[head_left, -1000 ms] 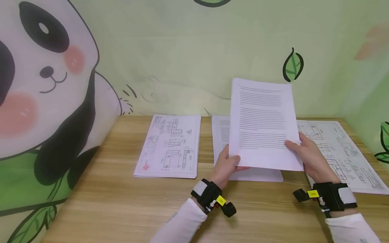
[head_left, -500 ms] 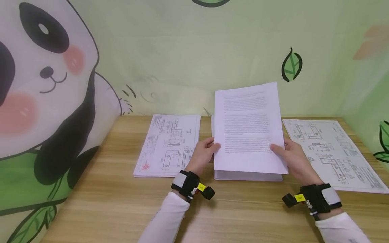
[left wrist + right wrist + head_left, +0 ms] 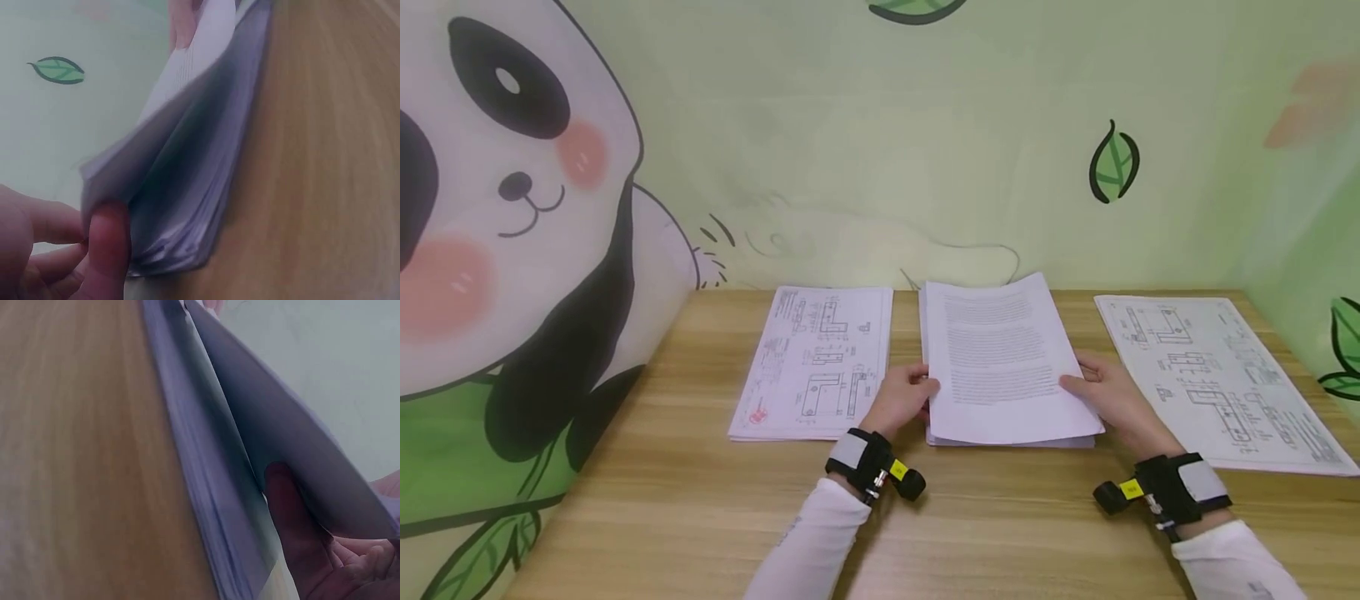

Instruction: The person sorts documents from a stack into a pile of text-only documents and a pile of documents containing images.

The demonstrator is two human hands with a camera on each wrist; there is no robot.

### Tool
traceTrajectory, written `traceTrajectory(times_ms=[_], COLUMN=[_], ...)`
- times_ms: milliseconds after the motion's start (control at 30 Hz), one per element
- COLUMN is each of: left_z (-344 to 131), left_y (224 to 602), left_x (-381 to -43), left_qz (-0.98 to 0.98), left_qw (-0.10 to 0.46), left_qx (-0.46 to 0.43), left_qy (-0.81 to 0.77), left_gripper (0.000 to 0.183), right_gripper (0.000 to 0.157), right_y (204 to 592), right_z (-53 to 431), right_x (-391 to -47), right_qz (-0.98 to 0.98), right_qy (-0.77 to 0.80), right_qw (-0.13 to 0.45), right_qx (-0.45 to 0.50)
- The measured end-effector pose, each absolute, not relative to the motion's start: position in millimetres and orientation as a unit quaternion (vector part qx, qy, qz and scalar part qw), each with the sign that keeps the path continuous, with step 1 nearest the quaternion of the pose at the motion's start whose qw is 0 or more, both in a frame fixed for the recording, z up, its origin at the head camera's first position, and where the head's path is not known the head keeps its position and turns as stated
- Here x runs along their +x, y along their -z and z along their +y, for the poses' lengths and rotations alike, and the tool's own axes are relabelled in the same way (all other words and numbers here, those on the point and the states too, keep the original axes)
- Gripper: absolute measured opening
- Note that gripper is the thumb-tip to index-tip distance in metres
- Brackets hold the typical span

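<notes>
Printed text sheets (image 3: 996,350) lie in my two hands at the middle of the table, tilted low over a thicker stack of paper (image 3: 219,187). My left hand (image 3: 897,398) pinches their left edge between thumb and fingers. At the right edge, my right hand (image 3: 1112,398) holds them with the thumb on top and fingers beneath. In the left wrist view a wedge-shaped gap separates the held sheets from the stack. The right wrist view shows a finger (image 3: 290,519) under the held sheets, beside the lower stack. Most of the lower stack's top is hidden.
A stack of technical drawings (image 3: 820,358) with a red stamp lies to the left. More drawings (image 3: 1225,383) lie to the right, near the right forearm. The wooden table (image 3: 985,525) meets a green wall (image 3: 820,150) at the back.
Both hands have carried the text sheets left, then lowered them onto or just above the middle stack. The right drawings, partly covered earlier, now show more fully.
</notes>
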State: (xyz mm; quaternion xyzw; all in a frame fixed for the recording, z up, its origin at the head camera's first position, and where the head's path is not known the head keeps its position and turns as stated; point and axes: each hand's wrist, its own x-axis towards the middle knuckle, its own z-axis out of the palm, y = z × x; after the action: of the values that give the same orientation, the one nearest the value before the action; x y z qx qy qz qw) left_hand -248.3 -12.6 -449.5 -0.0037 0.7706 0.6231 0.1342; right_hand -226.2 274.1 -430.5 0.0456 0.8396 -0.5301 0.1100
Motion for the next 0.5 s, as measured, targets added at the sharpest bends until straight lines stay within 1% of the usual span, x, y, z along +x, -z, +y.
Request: traceTrajectory(times_ms=[167,500], left_z=[-13.9,-16.6], left_y=[452.9,453.3], left_x=[-248.5,-248.5], left_qz=[0.793,0.827], left_qw=[0.11,0.08], left_qx=[-0.011,-0.029], left_qy=[-0.6,-0.556], left_gripper=[0.044,0.044], right_gripper=[0.064,0.055], right_y=[435.1,436.7], right_z=[273.5,277.0], right_x=[-227.4,-226.7], right_qz=[0.858,0.871], right_qy=[0.499,0.483], right_qw=[0.102,0.071], right_qx=[0.057,0.063])
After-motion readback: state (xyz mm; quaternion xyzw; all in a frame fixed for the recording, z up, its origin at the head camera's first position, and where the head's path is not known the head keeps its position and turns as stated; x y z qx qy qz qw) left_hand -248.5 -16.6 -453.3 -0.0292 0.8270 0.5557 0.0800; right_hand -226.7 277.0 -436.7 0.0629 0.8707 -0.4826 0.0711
